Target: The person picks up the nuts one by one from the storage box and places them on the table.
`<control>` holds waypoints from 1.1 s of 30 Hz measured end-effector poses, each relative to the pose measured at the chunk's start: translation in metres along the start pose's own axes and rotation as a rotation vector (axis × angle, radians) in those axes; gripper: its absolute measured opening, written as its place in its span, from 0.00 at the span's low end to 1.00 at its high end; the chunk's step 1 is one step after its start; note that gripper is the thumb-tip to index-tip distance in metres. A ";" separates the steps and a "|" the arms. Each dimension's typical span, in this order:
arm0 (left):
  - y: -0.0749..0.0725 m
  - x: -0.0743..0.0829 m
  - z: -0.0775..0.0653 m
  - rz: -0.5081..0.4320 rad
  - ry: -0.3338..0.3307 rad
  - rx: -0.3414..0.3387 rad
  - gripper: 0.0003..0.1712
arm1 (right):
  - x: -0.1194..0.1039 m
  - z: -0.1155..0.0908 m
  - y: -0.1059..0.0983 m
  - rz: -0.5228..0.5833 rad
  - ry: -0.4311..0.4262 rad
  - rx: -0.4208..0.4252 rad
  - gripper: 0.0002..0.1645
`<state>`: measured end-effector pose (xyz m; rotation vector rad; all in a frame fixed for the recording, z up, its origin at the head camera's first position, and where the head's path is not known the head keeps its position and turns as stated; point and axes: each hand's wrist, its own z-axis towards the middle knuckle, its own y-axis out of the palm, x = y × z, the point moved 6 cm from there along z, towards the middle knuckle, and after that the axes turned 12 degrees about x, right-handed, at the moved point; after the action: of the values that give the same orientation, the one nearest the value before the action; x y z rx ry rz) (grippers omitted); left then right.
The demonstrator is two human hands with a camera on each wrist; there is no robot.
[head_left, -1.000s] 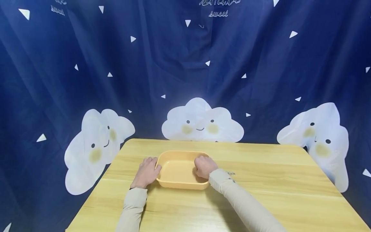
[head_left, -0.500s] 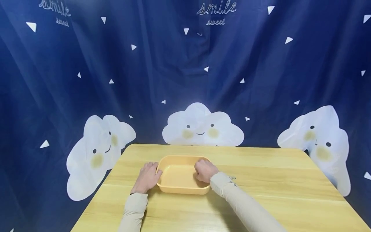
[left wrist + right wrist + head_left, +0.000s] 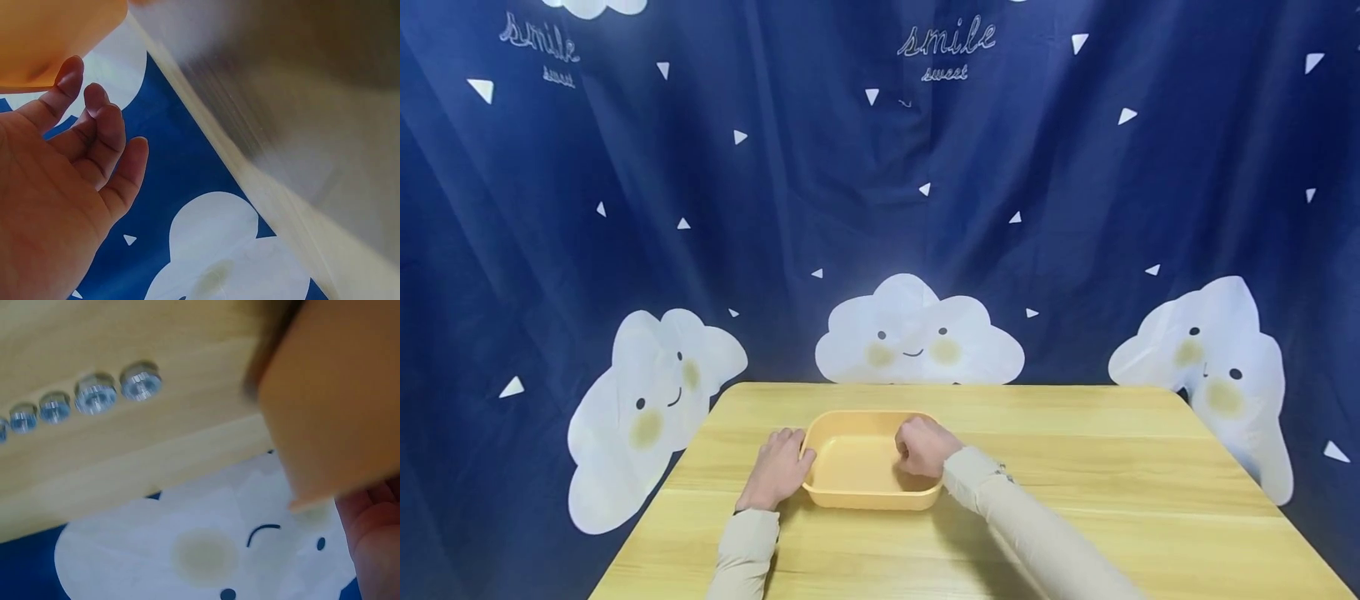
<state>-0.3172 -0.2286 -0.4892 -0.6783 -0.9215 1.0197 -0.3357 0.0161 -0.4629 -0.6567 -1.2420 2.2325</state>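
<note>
A shallow orange-yellow plastic basin [image 3: 872, 500] with rounded corners stands on the wooden table in the head view. My left hand [image 3: 775, 471] grips its left rim, thumb over the edge and fingers along the outside. The left wrist view shows those fingers [image 3: 112, 134] loosely bent, the uppermost one at the basin wall [image 3: 56, 37]. Inside the basin's right end is my right hand [image 3: 925, 448], fingers curled under and out of sight; I cannot tell whether it holds something. In the right wrist view the basin wall [image 3: 337, 412] hides most of that hand.
Several small, clear, shiny round pieces [image 3: 95, 395] stand in a row on the table, right of the basin; my right sleeve [image 3: 1022, 521] mostly covers them in the head view. A blue curtain [image 3: 880, 192] with white clouds hangs behind the table [image 3: 1120, 483].
The head view has tilted upward, so table, basin and hands sit lower in it. The left hand keeps its place on the rim; the right hand stays at the basin's right end.
</note>
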 end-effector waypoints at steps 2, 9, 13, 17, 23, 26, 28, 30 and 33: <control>0.001 0.000 0.000 -0.001 -0.004 -0.007 0.16 | -0.002 0.001 -0.004 0.011 -0.007 -0.009 0.19; 0.001 0.000 0.001 0.001 -0.006 -0.005 0.15 | -0.002 -0.001 -0.015 0.049 -0.002 -0.080 0.21; 0.000 0.001 0.001 -0.004 -0.008 -0.011 0.15 | 0.002 -0.004 -0.021 0.052 0.004 -0.107 0.22; 0.000 0.000 0.000 -0.005 -0.015 -0.019 0.15 | 0.007 -0.007 -0.028 0.046 0.003 -0.118 0.23; 0.000 0.000 0.000 -0.009 -0.011 -0.011 0.15 | 0.015 -0.013 -0.042 0.065 -0.007 -0.100 0.21; 0.000 0.000 0.000 -0.012 -0.010 -0.006 0.17 | 0.020 -0.015 -0.047 0.061 -0.006 -0.090 0.20; 0.000 0.000 0.000 -0.015 -0.012 -0.005 0.18 | 0.023 -0.017 -0.050 0.064 -0.007 -0.080 0.21; 0.000 -0.001 0.000 -0.017 -0.014 -0.005 0.18 | 0.025 -0.019 -0.052 0.061 -0.016 -0.072 0.22; 0.001 -0.001 0.000 -0.017 -0.018 -0.011 0.18 | 0.029 -0.022 -0.055 0.074 -0.027 -0.060 0.24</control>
<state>-0.3181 -0.2287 -0.4904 -0.6704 -0.9475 1.0082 -0.3337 0.0738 -0.4303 -0.7081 -1.3227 2.2784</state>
